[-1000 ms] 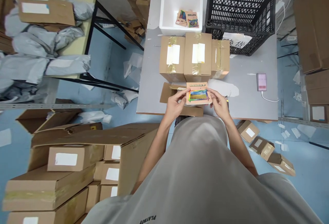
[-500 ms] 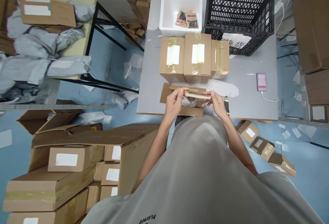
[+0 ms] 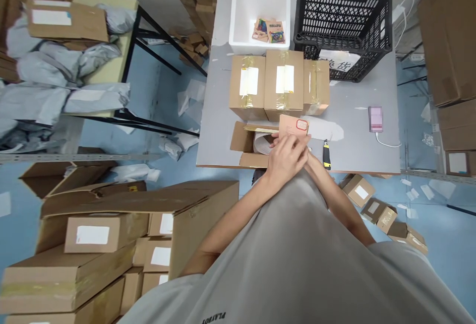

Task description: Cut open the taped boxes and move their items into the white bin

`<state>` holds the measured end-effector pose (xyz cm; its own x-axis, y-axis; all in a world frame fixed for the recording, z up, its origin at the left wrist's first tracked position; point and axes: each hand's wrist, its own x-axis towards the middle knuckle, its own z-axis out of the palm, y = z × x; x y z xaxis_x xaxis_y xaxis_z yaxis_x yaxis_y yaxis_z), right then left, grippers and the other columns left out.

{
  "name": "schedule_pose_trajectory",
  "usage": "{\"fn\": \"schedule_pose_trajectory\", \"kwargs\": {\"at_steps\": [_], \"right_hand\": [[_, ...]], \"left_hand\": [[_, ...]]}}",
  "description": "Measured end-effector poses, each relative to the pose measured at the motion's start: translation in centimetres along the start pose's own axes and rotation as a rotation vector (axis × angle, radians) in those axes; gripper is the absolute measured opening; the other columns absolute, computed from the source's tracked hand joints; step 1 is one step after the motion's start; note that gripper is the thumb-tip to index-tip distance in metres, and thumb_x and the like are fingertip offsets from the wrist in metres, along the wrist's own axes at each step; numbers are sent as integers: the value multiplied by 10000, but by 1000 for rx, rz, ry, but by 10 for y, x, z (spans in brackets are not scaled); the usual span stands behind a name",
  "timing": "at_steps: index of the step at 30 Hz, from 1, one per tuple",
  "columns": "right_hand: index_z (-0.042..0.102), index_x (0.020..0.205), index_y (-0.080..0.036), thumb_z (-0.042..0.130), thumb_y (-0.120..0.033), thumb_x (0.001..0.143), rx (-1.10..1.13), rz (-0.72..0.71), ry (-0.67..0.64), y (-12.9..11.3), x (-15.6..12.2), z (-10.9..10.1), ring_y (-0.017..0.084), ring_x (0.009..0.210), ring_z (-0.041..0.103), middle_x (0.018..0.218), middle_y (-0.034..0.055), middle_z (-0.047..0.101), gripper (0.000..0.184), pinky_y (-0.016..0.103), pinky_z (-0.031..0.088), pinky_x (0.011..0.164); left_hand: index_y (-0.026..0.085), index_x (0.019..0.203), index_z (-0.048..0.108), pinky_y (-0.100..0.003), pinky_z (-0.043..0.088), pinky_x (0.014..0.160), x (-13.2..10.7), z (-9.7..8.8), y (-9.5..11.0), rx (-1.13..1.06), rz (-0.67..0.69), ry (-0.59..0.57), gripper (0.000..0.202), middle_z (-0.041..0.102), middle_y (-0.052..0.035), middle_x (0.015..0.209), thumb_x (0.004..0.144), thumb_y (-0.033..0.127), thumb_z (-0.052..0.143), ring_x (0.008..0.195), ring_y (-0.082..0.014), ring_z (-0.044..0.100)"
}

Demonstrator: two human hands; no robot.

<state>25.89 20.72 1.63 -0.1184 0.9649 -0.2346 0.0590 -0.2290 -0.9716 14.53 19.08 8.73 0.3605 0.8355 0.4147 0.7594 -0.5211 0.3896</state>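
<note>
A flat tan paper packet (image 3: 292, 124) with a red stamp-like mark is held up over the table's front edge. My left hand (image 3: 285, 160) lies across its lower end with the fingers bent and closed on it. Beneath, my right hand (image 3: 308, 155) grips the packet from below, mostly covered by the left hand. Just left of the packet stands an open small cardboard box (image 3: 253, 159) with white wrapping (image 3: 262, 143) inside. A black and yellow utility knife (image 3: 326, 155) lies to the right of my hands.
Taped cartons (image 3: 284, 83) stand in a row behind my hands. Beyond them are a white foam box (image 3: 236, 11) holding similar packets and a black plastic crate (image 3: 342, 36). A phone (image 3: 376, 118) charges at right. A large carton (image 3: 201, 215) full of boxes stands at lower left.
The packet has turned from edge-on to showing its stamped face. My left hand has moved right, across the right hand. The utility knife is now in fuller view.
</note>
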Motion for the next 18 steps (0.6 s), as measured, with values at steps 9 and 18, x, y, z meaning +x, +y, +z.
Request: {"fn": "schedule_pose_trajectory", "kwargs": {"at_steps": [9,18], "right_hand": [[818,1084,-314,750,-597,958,162,216,54,-1,11,2,287,1389,736,1169,86,838,317,421,674,1035],[839,1209,-249,896,-668,879,232,-62,261,-10,8,-39,254,1078,795,1186,80,852,536,415,681,1003]], "left_hand": [[252,1429,789,-325,623,926,0,-3,-6,-313,-149,91,356,725,-80,1162,1093,261,675,1036,-208,737],[190,1196,847,-394,687,947,-3,36,-85,-1022,-851,207,506,854,-136,1242,882,580,922,1066,-271,820]]}}
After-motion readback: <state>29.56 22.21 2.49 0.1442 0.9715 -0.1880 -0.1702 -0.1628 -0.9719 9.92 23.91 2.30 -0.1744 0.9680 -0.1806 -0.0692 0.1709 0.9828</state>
